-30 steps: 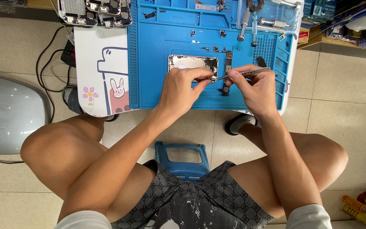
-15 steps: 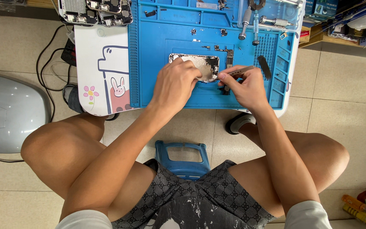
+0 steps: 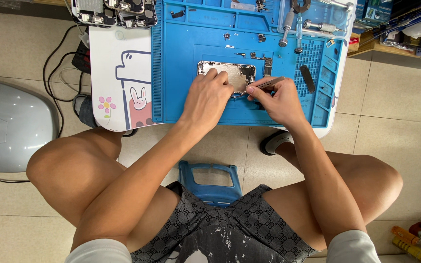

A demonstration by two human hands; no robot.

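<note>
Phone chassis (image 3: 235, 73): opened silver housing lying flat on the blue mat, in its middle; position unchanged across all the frames.
Blue repair mat (image 3: 191, 102): covers most of a small white table (image 3: 118, 97) (cartoon rabbit and flower printed on the table's left part).
Left hand (image 3: 206, 100): palm down, fingers pressed on the chassis's near-left part, pinning it; a second ago it lay a little nearer and only its fingertips reached the housing.
Right hand (image 3: 279, 100): fingers pinched together around the tweezers; it has shifted left since a second ago, closer to the left hand.
Tweezers (image 3: 264, 84): silver, tips touching the chassis's near-right corner; earlier they were held level, further right.
Screwdrivers (image 3: 291, 29): lying in the mat's far-right tray, unmoved.
Loose screws and small parts (image 3: 261, 57): just beyond the chassis.
</note>
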